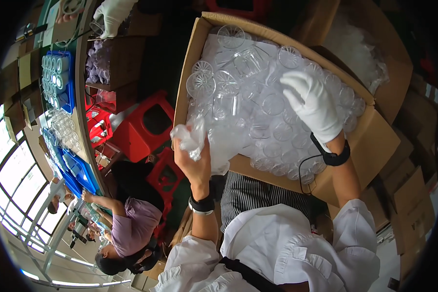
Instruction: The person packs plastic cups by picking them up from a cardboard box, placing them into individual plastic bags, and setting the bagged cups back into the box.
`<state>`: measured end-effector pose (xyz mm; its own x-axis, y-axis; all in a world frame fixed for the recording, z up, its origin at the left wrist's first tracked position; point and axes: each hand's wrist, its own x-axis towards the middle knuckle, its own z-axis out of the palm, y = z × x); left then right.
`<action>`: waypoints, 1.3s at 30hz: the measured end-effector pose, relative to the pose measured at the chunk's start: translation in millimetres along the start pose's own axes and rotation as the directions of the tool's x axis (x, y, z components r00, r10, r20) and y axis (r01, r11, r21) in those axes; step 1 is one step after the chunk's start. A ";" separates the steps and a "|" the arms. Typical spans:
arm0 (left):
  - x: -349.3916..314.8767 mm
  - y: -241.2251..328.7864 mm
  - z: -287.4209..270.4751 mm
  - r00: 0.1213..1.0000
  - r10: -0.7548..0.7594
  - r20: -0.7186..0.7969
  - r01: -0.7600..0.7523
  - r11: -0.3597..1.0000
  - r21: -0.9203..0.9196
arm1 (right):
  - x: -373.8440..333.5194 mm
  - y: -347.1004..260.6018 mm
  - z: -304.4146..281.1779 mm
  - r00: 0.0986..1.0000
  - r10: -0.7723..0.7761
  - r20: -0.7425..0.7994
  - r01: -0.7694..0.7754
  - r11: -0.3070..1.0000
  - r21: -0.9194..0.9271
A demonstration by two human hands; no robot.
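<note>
I watch the left hand (194, 163) pinch crumpled film (191, 140) while the right hand (314, 104), loosely spread, sits over the cups (289, 57), where pressing too hard could crack one.

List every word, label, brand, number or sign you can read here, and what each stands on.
None can be read.
Brown cardboard box at the lower right: faint dark marks, too dim and small to read.
Large open brown cardboard box: no legible print.
Clear cups with ridged round bases: no lettering visible.
White fabric glove on the right hand: none visible.
Black wristband on the right wrist: nothing legible.
</note>
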<state>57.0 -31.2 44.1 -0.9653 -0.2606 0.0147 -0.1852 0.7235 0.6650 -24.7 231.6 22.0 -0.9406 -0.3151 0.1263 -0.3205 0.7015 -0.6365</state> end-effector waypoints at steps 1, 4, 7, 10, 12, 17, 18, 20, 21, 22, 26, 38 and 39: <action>-3.4 5.5 -1.8 0.996 -0.068 -0.057 0.062 0.994 -0.095 | -8.4 -3.8 0.1 0.981 0.081 0.175 -0.062 0.992 -0.109; -12.6 15.8 -3.6 0.968 -0.206 -0.144 0.157 0.944 -0.291 | -18.2 -13.2 19.2 0.922 0.173 0.345 -0.062 0.949 -0.310; -23.0 7.4 -2.7 0.978 -0.008 0.210 0.060 0.969 -0.242 | -24.5 -21.7 40.5 0.914 0.169 0.369 0.026 0.882 -0.470; -16.7 21.9 13.6 0.890 0.054 0.453 -0.001 0.993 -0.118 | -27.9 -21.5 49.9 0.933 0.128 0.336 0.097 0.810 -0.579; -16.6 32.1 35.0 0.871 0.117 0.477 -0.050 0.987 -0.150 | -31.5 -18.1 57.6 0.929 0.141 0.342 0.082 0.823 -0.562; -20.6 27.7 65.1 0.861 0.137 0.490 -0.057 0.983 -0.174 | -43.5 -11.4 43.1 0.918 0.232 0.322 -0.002 0.814 -0.581; -23.1 25.2 64.6 0.861 0.142 0.488 -0.061 0.982 -0.178 | -48.3 -13.1 35.2 0.916 0.264 0.301 -0.031 0.796 -0.604; -27.1 22.3 59.0 0.842 -0.013 0.539 0.277 0.868 -0.411 | -53.4 -17.8 11.5 0.906 0.366 0.211 -0.314 0.918 -0.244; -30.3 23.7 56.8 0.810 -0.080 0.580 0.433 0.748 -0.502 | -55.3 -20.6 -2.2 0.858 0.484 0.172 -0.511 0.840 0.183; -35.8 25.9 55.0 0.810 -0.078 0.581 0.436 0.743 -0.508 | -59.1 -22.9 -11.8 0.783 0.593 0.189 -0.578 0.580 0.575; -43.2 65.0 45.4 0.643 -0.214 0.736 0.754 0.350 -0.556 | -77.3 -30.7 -40.2 0.552 0.587 0.592 -0.446 -0.392 0.805; -62.2 116.2 78.8 0.934 0.244 0.261 -0.144 0.926 -0.349 | -141.8 -40.1 -5.1 0.555 0.618 0.557 -0.481 -0.308 0.821; -60.3 108.0 80.0 0.933 0.239 0.269 -0.150 0.937 -0.315 | -144.2 -41.0 1.5 0.557 0.621 0.552 -0.475 -0.307 0.825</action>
<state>80.5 113.8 55.4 -0.9944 0.1022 -0.0284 0.0286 0.5161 0.8560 124.2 247.4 28.7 -0.6611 -0.0926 -0.7446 0.6374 -0.5927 -0.4923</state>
